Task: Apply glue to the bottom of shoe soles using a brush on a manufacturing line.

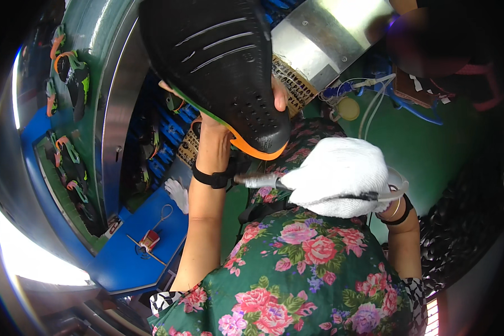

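My left hand (211, 131) is closed around a shoe (218, 61) in the upper middle, fingers showing on both sides of it. Its black underside faces me, with grooves and small dimples, and an orange and green edge shows at the near end. My right hand (341, 173), in a white knitted glove, is closed around a slim tool (260, 180) wrapped in pale tape. The tool's brownish tip is blurred and points left, toward my left wrist, below the shoe and apart from it. A thin pale tube (395, 193) runs by the gloved hand.
Several black shoes with orange and green parts (73, 73) lie on the green surface at left. A white glove (177, 195) and a small red item (149, 241) rest on a blue table (123, 266). A metal panel (325, 42) stands ahead; hoses (375, 106) hang at right.
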`<state>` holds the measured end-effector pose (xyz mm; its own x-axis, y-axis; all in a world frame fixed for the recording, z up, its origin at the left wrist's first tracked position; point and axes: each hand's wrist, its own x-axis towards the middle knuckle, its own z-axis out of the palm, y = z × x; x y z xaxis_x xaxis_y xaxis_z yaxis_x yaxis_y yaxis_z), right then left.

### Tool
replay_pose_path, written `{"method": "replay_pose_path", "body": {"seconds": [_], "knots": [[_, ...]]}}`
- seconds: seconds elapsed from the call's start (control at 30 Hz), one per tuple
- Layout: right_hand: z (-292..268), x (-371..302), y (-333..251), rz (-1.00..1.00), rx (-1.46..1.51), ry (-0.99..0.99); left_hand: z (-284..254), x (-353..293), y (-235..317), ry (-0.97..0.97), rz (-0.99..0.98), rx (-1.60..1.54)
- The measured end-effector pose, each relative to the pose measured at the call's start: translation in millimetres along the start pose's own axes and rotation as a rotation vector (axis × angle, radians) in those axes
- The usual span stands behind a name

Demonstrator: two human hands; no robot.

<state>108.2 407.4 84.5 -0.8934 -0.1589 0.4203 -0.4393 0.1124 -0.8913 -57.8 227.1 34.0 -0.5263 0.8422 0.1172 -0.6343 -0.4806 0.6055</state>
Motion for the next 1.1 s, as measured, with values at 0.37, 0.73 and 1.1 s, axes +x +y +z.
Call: {"method": "replay_pose_path", "body": {"seconds": [0.37,0.73,1.1], "knots": [[6.6,3.1,20.9,-0.154,0.034,-0.057,-11.5,-19.7,5.8,0.197,-0.238,-0.064],[8.4,2.7,23.9,-0.182,-0.337,-0.175,-9.5,-19.4,2.1,0.182,-0.476,-0.095],[5.3,21.4,14.8,0.16,0.26,-0.229,-30.2,-38.7,10.2,0.267,-0.64,0.085]]}}
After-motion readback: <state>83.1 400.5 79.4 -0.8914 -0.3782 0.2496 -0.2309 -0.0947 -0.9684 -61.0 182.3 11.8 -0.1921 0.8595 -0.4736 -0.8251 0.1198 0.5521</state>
